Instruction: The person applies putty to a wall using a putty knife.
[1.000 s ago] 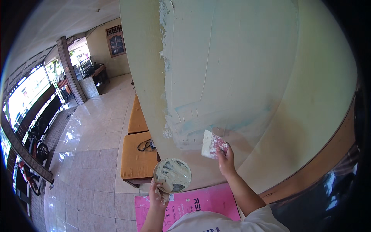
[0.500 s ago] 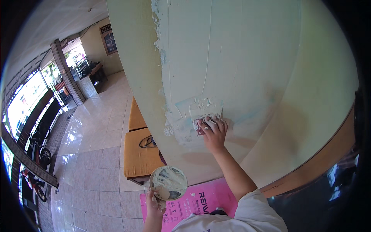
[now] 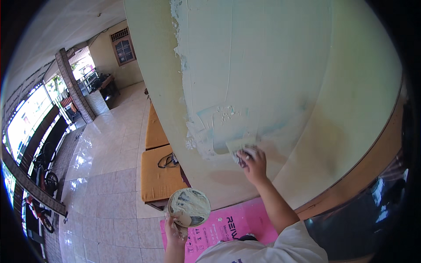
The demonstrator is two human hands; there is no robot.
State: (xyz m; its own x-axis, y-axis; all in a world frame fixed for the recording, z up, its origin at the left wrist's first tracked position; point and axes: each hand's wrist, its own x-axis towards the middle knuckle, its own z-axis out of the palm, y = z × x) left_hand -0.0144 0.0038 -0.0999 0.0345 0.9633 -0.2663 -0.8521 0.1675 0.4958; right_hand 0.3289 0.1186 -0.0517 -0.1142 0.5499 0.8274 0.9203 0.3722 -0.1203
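Note:
My right hand [image 3: 255, 165] grips a putty-covered flat spreader [image 3: 237, 147] against the pale wall [image 3: 267, 65]. Fresh white putty [image 3: 227, 113] is smeared in streaks and lumps just above and left of the spreader, over bluish patches; a rough, flaking edge runs down the wall's left part. Low at centre, my left hand [image 3: 174, 228], with putty on its fingers, holds a round shallow container [image 3: 191, 204] by its near rim, coated inside with creamy putty.
Orange cushioned benches [image 3: 160, 179] with a dark cord [image 3: 167, 161] stand left of the wall. Pink printed cardboard [image 3: 252, 219] lies at its foot. A pillar [image 3: 74, 85] and parked two-wheelers [image 3: 44, 188] are farther left. A wooden curved edge [image 3: 340, 184] borders a dark glossy surface at lower right.
My right hand moved up-left onto the wall with the spreader, then down-right, leaving new lumpy putty. The container in my left hand is slightly lower than a second ago.

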